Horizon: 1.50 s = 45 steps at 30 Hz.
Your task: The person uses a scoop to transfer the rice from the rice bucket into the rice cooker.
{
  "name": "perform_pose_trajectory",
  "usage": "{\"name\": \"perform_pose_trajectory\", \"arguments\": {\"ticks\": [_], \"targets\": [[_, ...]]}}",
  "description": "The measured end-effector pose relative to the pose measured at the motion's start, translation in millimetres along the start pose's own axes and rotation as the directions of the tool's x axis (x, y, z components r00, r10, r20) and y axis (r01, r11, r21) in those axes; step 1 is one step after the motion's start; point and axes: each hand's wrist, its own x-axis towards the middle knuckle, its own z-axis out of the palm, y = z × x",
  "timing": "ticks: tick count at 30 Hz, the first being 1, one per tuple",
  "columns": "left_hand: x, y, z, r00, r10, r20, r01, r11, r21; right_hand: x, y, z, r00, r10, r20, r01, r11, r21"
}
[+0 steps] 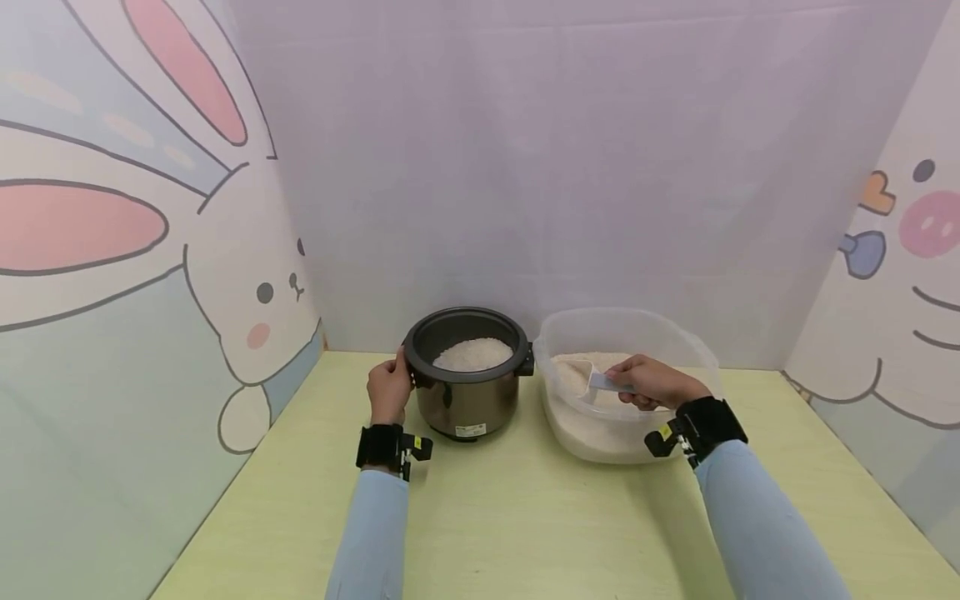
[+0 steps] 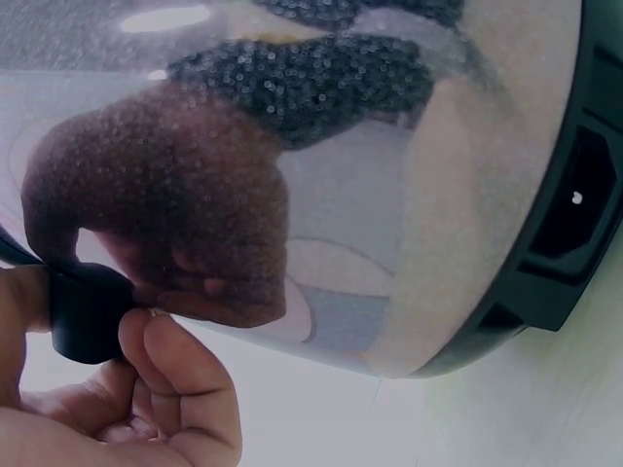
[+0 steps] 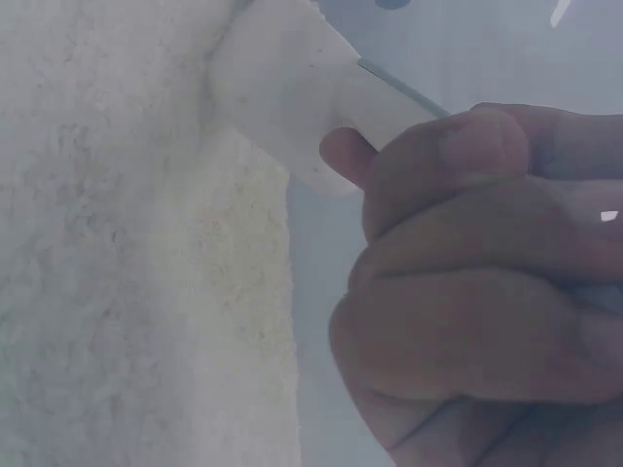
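A dark rice cooker [image 1: 468, 408] without a lid stands on the table, with white rice [image 1: 474, 355] inside. My left hand [image 1: 389, 389] grips the black side handle [image 2: 90, 311] of the cooker, thumb and fingers curled round it. To the right is a clear plastic tub [image 1: 592, 433] holding a lot of rice [image 3: 234, 263]. Over the tub, my right hand [image 1: 651, 382] grips the handle of a white scoop [image 1: 596, 383]. The scoop's cup [image 3: 282, 88] is down at the rice, and rice shows in it in the head view.
The pale yellow-green table [image 1: 525, 525] runs toward me in front of both vessels. A plain light curtain [image 1: 525, 167] hangs right behind them. Printed cartoon panels stand at the left [image 1: 247, 300] and right [image 1: 900, 317] sides.
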Motion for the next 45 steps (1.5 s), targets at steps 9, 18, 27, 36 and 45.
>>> {"name": "perform_pose_trajectory", "arguments": {"ticks": [9,18,27,36,45], "targets": [[-0.8,-0.5,-1.0,1.0,0.013,0.005,-0.013,1.0,0.011,-0.1,1.4,-7.2,0.999,-0.033,0.0,0.033,0.998,0.062],[-0.5,-0.4,-2.1,0.999,0.032,0.013,-0.032,0.999,0.004,-0.6,0.6,-15.3,0.998,-0.055,-0.007,0.056,0.982,0.183],[-0.2,-0.7,-1.9,1.0,0.007,0.017,-0.007,1.0,0.013,-8.9,-13.3,-16.2,0.994,-0.033,-0.108,0.057,0.97,0.235],[0.3,-0.9,-2.2,1.0,0.005,0.007,-0.005,1.0,0.004,-15.0,-34.4,-12.8,0.98,-0.073,-0.184,0.12,0.958,0.26],[-0.3,1.1,-0.9,1.0,-0.003,0.01,0.003,1.0,-0.008,-11.2,-65.4,-3.9,0.964,-0.044,-0.262,0.133,0.933,0.334]]}}
